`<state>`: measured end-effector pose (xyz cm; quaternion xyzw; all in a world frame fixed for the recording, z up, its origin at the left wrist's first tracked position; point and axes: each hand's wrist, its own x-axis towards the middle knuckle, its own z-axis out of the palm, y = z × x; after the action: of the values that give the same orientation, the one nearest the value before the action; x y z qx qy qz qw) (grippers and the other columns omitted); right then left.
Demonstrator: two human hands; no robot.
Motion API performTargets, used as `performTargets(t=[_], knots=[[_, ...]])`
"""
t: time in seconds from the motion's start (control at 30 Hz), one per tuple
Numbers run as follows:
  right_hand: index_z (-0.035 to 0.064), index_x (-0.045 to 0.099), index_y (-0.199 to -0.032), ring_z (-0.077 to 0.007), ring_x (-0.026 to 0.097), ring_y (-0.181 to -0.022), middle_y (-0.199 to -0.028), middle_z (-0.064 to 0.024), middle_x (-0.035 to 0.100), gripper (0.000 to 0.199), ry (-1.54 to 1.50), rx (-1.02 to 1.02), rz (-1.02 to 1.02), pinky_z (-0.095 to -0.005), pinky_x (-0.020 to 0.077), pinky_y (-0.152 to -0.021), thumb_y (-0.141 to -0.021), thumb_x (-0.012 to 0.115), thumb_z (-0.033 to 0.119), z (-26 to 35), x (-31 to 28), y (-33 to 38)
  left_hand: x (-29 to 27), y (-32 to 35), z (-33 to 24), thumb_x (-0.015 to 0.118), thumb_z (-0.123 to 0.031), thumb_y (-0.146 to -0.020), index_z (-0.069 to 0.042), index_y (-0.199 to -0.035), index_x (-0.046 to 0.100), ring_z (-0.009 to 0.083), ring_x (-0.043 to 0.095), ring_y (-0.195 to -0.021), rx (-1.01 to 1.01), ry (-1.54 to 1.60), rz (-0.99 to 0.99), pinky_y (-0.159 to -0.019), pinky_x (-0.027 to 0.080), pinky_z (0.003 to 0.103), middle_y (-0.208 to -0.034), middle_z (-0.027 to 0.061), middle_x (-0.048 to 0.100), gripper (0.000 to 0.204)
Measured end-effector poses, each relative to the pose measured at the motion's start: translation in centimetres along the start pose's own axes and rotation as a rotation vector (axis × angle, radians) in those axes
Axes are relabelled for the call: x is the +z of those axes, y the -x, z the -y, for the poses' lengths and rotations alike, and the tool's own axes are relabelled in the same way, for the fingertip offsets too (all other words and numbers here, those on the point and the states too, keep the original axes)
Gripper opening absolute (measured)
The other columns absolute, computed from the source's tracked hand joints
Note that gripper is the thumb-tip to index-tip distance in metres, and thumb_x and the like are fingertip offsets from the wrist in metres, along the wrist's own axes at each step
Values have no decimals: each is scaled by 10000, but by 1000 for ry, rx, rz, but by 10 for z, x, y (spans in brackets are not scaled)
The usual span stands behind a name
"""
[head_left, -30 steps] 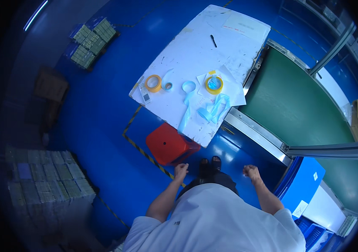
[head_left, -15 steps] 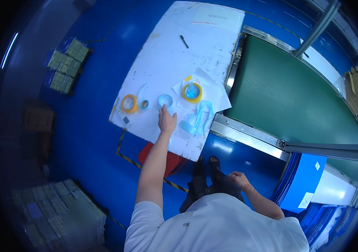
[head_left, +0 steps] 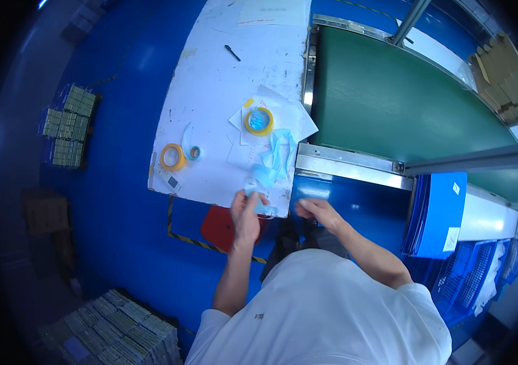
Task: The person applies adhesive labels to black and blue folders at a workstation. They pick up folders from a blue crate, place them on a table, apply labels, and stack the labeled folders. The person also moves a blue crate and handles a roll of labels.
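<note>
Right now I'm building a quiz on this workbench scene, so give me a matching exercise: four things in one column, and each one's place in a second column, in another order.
Things:
1. yellow tape roll
2. black pen
3. red stool
4. blue folders

Places:
A. far end of the white table
B. on the floor under the table's near edge
C. near the table's left edge, beside a small blue roll
D. stacked at the right, below the green conveyor belt

Pairs: 1-C, 2-A, 3-B, 4-D
</note>
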<state>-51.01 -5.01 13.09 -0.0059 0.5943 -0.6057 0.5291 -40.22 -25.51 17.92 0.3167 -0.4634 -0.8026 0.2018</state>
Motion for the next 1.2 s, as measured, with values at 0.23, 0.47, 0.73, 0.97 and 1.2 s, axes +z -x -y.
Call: performTargets(t=[0.23,0.47,0.73,0.97,1.2], knots=[[-16,693,-1053,-177,633,-846,-949,-107,708,306,-319,-12,38,-328,521,-776,-971,639,274,53,64,5,16,64,18,580,-117,-979,32,-1132,620,144,665,-779,-198,-173,295,-752,539,295,-924,102,703,217],[-7,697,-1016,-170,635,-824,-938,-90,707,254,-312,-92,-225,-326,513,-733,-941,671,234,31,33,43,34,64,35,576,-121,-992,54,-1103,652,139,677,-780,-277,-231,497,-727,564,281,-942,105,707,220],[69,693,-1133,-314,566,-1173,-1229,-113,617,348,657,-828,-613,-389,500,-936,-811,765,179,26,-18,151,101,82,57,588,-141,-992,36,-1084,678,106,659,-752,-339,-238,609,-701,532,244,-906,81,709,219],[68,712,-1129,-288,596,-1142,-1200,-101,662,320,722,-854,-573,-398,490,-969,-829,742,175,-2,-96,199,177,115,86,590,-139,-972,51,-1060,693,98,645,-750,-420,-184,658,-688,515,230,-901,72,708,234],[65,735,-1079,-276,654,-1039,-1116,-105,695,248,509,-802,-619,-375,534,-892,-861,699,178,-38,-196,253,264,166,141,556,-81,-986,30,-1107,686,104,660,-826,-264,-430,772,-795,534,245,-945,85,716,209]])
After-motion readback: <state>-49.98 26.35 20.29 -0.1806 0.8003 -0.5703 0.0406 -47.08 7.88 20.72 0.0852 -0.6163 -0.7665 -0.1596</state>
